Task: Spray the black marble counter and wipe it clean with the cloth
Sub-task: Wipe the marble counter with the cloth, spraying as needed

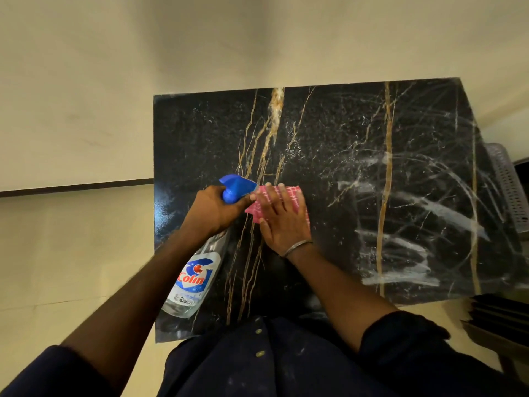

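The black marble counter (329, 133) with gold and white veins fills the middle of the view. White streaks and droplets of spray cover its right half. My left hand (217, 209) grips the neck of a clear spray bottle (194, 279) with a blue trigger head (236, 187), held over the counter's left part with the nozzle pointing right. My right hand (282, 217) lies flat with straight fingers on a pink checked cloth (292, 196), pressing it onto the marble just right of the nozzle.
A pale wall and floor surround the counter, with a dark skirting line at the left. A perforated grey basket (508, 184) stands off the counter's right edge. Dark stacked trays (501, 313) sit at the lower right.
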Demonstrator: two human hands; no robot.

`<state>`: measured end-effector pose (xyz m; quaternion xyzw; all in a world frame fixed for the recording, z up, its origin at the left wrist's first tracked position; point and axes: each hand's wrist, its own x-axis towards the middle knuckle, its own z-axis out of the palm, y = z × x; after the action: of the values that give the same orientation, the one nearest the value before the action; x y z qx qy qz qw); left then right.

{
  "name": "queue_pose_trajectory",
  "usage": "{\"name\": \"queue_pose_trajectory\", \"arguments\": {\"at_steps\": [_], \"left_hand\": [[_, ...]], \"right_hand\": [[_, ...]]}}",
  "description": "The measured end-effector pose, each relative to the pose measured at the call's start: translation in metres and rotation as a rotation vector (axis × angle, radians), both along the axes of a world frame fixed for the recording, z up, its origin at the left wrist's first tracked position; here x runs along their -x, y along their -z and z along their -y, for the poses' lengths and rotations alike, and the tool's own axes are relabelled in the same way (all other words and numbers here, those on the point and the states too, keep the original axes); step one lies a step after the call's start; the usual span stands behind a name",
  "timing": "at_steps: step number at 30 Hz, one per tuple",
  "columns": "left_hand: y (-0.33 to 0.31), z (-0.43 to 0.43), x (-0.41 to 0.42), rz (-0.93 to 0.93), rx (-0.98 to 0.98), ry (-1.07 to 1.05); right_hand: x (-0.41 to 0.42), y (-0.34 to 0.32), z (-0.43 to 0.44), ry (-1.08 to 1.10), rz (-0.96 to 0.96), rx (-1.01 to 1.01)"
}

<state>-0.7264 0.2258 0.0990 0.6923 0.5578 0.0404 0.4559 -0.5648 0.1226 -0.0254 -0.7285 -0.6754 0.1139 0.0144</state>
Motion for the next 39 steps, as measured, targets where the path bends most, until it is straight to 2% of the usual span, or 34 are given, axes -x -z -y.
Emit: {"name": "queue_pose_trajectory", "arguments": {"at_steps": [4, 6, 10, 13, 15, 18, 20, 22, 24, 27, 31, 33, 36, 39], "left_hand": [[-0.002, -0.004, 0.001, 0.006, -0.021, -0.018], [-0.003, -0.005, 0.003, 0.019, -0.009, -0.005], [0.000, -0.006, 0.009, 0.024, -0.004, -0.010], [0.004, -0.008, 0.011, 0.030, 0.012, -0.056], [0.004, -0.009, 0.009, 0.030, 0.022, -0.073], [0.004, -0.009, 0.001, 0.017, 0.009, -0.080], [0.002, -0.011, -0.005, 0.000, 0.005, -0.079], [0.001, -0.013, -0.010, -0.013, 0.018, -0.074], [0.000, -0.014, -0.013, -0.010, 0.025, -0.064], [0.002, -0.015, -0.018, 0.000, 0.036, -0.064], [0.002, -0.013, -0.028, 0.016, 0.051, -0.092], [0.001, -0.012, -0.034, 0.021, 0.049, -0.102], [-0.001, -0.013, -0.044, -0.009, 0.036, -0.113], [-0.002, -0.015, -0.050, -0.016, 0.033, -0.144]], "right_hand": [[-0.035, 0.002, 0.006, -0.168, 0.053, -0.008], [-0.065, 0.004, 0.017, 0.000, 0.077, -0.017], [-0.095, 0.005, 0.021, 0.510, 0.106, 0.018], [-0.072, 0.002, -0.006, 0.644, 0.077, 0.028], [-0.051, 0.002, -0.024, 0.516, 0.059, 0.018], [-0.033, 0.002, -0.044, 0.139, 0.034, -0.012], [-0.044, 0.000, -0.051, -0.087, 0.040, 0.004], [-0.071, 0.001, -0.051, -0.217, 0.072, 0.011], [-0.103, 0.002, -0.044, -0.112, 0.084, -0.006], [-0.138, -0.001, -0.036, 0.274, 0.069, 0.009], [-0.116, -0.003, -0.053, 0.536, 0.080, 0.052], [-0.091, -0.002, -0.066, 0.477, 0.072, 0.048], [-0.062, -0.001, -0.082, 0.125, 0.070, 0.047], [-0.075, -0.003, -0.091, -0.154, 0.071, 0.062]]}}
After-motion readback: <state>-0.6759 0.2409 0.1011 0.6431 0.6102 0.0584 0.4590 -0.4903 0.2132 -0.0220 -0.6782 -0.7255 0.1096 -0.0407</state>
